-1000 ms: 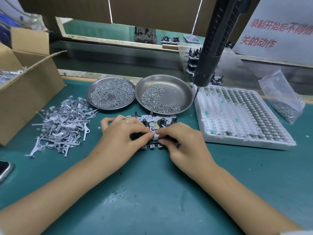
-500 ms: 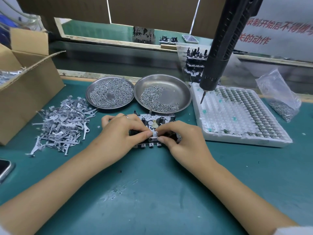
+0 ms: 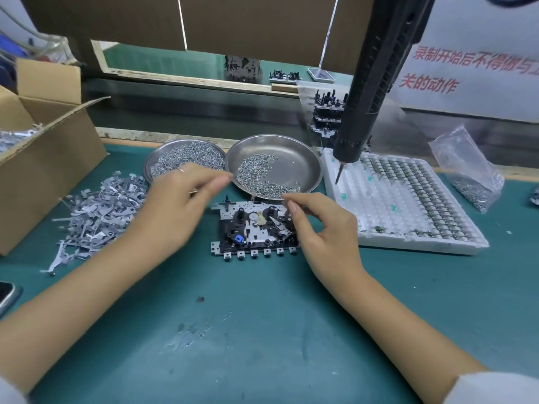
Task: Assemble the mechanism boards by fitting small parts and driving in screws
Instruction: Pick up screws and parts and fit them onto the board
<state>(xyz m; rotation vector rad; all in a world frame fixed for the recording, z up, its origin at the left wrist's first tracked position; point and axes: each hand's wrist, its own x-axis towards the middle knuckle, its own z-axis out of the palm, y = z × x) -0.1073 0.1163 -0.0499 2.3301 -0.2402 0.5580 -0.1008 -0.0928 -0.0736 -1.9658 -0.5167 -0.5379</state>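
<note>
The mechanism board (image 3: 256,228), a black and metal plate with a blue part and a row of tabs along its near edge, lies flat on the green mat. My left hand (image 3: 175,211) is raised and blurred, its fingers stretched toward the right steel dish (image 3: 306,158) of screws (image 3: 256,173). My right hand (image 3: 323,237) hovers at the board's right end. Its fingers are loosely curled, the index tip is by the top right corner, and I see nothing held. The black electric screwdriver (image 3: 367,91) hangs above the foam tray, bit down.
A second dish (image 3: 186,157) full of screws sits to the left. A heap of grey metal levers (image 3: 99,208) and a cardboard box (image 3: 49,158) lie further left. On the right are a white foam tray (image 3: 408,205) of small parts and a plastic bag (image 3: 466,170). A phone (image 3: 5,293) lies at the left edge.
Both hands have come off the board, where they were pressing a part. The left hand rose toward the right dish; the right hand drew back to the board's right end.
</note>
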